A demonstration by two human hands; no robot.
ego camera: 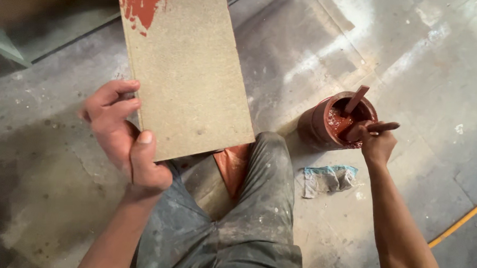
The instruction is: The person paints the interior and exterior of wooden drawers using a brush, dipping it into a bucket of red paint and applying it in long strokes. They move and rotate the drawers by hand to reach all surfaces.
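left hand (123,131): we clamp the board (185,72), fingers wrapped on its edge.
right hand (376,142): fingers closed on brush (382,126) in paint pot (324,124).
risk: tilted board could slip; loaded brush may drip on floor (423,67).

The board (185,72) stands up off the floor (423,67), gripped at its lower left edge by the left hand (123,131). Right of it, on the floor, sits the pot (319,124), with a stick (355,100) leaning inside it. The right hand (375,140) is at the pot's right rim. A rag (327,179) lies just in front of the pot, beside the person's knee (267,156).
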